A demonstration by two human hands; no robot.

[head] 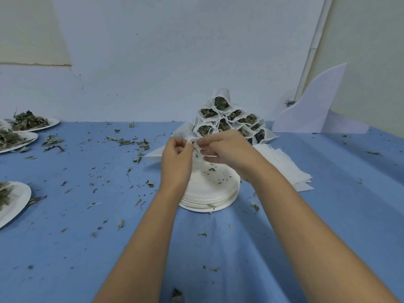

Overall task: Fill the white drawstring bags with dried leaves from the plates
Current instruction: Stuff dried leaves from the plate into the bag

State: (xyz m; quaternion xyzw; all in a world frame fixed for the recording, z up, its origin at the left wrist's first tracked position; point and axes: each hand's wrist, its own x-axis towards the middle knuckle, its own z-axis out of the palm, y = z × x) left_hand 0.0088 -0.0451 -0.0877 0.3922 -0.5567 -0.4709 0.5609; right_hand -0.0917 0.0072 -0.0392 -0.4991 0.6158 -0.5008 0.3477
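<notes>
We pinch a white drawstring bag (189,141) by its top edge, one hand on each side.
The fingertips (207,142) of our left hand (176,159) and right hand (227,149) curl onto it above the stack of plates (209,193). The filled bags (225,119) are piled just behind, and the plates of leaves (28,125) sit far left.

We note a blue cloth (65,248) covering the table, creased toward 5 o'clock. Behind it: pale wall (164,62). At 2 o'clock a white cut sheet (317,106) with a curved edge leans on the wall, just beside a white pipe (314,40) running upward. Beige patch (28,29) at 11 o'clock.
</notes>
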